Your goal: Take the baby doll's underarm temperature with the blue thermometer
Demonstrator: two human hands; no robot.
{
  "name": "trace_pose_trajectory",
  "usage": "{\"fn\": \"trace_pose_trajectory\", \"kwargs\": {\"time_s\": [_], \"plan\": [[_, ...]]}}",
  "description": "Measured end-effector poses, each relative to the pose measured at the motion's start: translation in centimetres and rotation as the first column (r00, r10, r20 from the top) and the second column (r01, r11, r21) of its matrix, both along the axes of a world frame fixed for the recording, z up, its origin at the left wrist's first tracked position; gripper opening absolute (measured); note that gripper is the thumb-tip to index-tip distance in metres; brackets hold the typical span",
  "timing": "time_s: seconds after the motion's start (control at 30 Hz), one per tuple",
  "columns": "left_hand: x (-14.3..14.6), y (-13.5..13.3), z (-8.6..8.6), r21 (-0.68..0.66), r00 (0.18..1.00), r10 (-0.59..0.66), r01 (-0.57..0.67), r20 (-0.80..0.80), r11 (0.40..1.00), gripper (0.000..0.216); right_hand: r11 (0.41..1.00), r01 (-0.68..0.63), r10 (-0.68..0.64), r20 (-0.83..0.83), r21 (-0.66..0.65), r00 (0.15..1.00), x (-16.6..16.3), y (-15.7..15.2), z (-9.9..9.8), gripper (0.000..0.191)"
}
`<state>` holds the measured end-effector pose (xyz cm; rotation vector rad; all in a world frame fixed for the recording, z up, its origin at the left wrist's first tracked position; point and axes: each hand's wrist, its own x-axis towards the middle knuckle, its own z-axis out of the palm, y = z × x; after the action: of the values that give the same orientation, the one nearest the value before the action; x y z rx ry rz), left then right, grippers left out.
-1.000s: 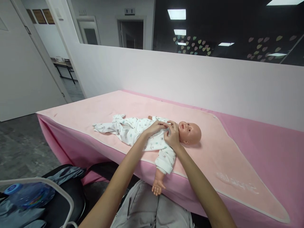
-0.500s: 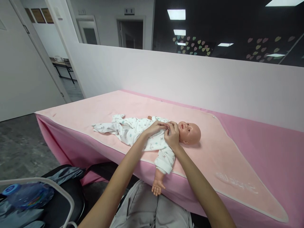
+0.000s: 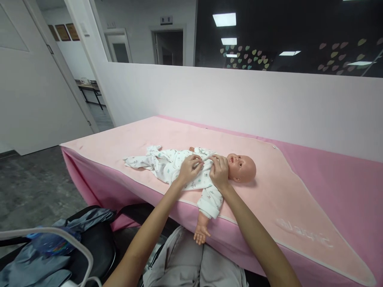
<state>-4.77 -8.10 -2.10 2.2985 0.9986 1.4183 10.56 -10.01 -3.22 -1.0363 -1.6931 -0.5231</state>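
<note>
Far left, beside the table (image 3: 89, 175): chair (image 3: 98, 245) bearing grey cloth (image 3: 38, 265) and a bottle (image 3: 52, 241). The mat (image 3: 119, 135) covers the table's left corner and most of its top.

Doll (image 3: 194, 184): on its back on the mat, by the table's near edge, well clear of the left corner. Long axis runs left to right, roughly along that edge; clothed legs (image 3: 140, 161) toward the left corner, head (image 3: 245, 167) to the right. The axis thus crosses in front of the person, both forearms reaching over the near edge to it.

Left hand (image 3: 190, 167): over the chest, on the leg side. Fingers curled, thumb and fingertips close together at the shirt (image 3: 203, 179); whether cloth is pinched between them, cannot tell.

Between the hands: a strip of shirt front, so the two are apart, though near. Doll's near arm (image 3: 206, 211) points at the person, its hand out past the near edge.

Right hand (image 3: 220, 173): at the neckline, just beside the chin; the nearer of the two to the head. Fingers bent onto the cloth; grip under them hidden, cannot tell.

Farther right: bare mat, pale lettering (image 3: 303, 231) toward the near edge.
</note>
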Motion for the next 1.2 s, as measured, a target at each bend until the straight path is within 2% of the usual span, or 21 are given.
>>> {"fn": "trace_pose_trajectory", "kwargs": {"time_s": [0.13,0.23,0.4,0.53,0.67,0.87,1.0,1.1,1.2], "plan": [[0.12,-0.40,-0.59,-0.023,1.000,-0.017,0.016,-0.023,1.000,0.013,0.994,-0.012,0.030,0.160,-0.112,0.987,-0.56,-0.33,0.49,0.015],[0.26,-0.35,-0.68,-0.083,1.000,-0.003,0.003,-0.002,0.997,0.017,0.988,0.005,0.024,0.182,-0.155,0.983,-0.80,-0.33,0.60,0.006],[0.13,-0.21,-0.54,-0.194,0.997,-0.001,0.016,0.077,0.981,0.024,0.990,0.021,0.003,0.173,-0.138,0.985,-0.76,-0.22,0.44,0.011],[-0.36,-0.31,-0.24,-0.239,0.985,-0.090,0.124,0.149,0.963,0.026,0.991,0.031,-0.009,0.165,-0.128,0.986,-0.71,-0.23,0.32,0.011],[-0.59,-0.73,-0.13,-0.217,0.968,-0.170,0.209,0.184,0.954,0.021,0.989,0.051,-0.029,0.159,-0.136,0.987,-0.72,-0.21,0.29,0.010],[-0.45,-1.07,-0.32,-0.214,0.971,-0.112,0.158,0.212,0.964,0.015,0.990,-0.034,0.055,0.142,-0.140,0.988,-0.71,-0.13,0.18,0.006],[-0.48,-0.78,-0.55,-0.241,0.964,-0.128,0.185,0.235,0.953,0.016,0.987,-0.081,0.105,0.168,-0.140,0.980,-0.65,-0.10,0.09,0.010],[-0.57,-0.44,-0.78,-0.268,0.956,-0.107,0.183,0.273,0.946,0.018,0.987,-0.086,0.110,0.173,-0.139,0.979,-0.62,-0.06,0.07,0.009],[-0.72,-0.27,-0.88,-0.264,0.943,-0.137,0.221,0.302,0.939,0.023,0.988,-0.078,0.102,0.182,-0.134,0.978,-0.64,0.02,0.09,0.010]]}}
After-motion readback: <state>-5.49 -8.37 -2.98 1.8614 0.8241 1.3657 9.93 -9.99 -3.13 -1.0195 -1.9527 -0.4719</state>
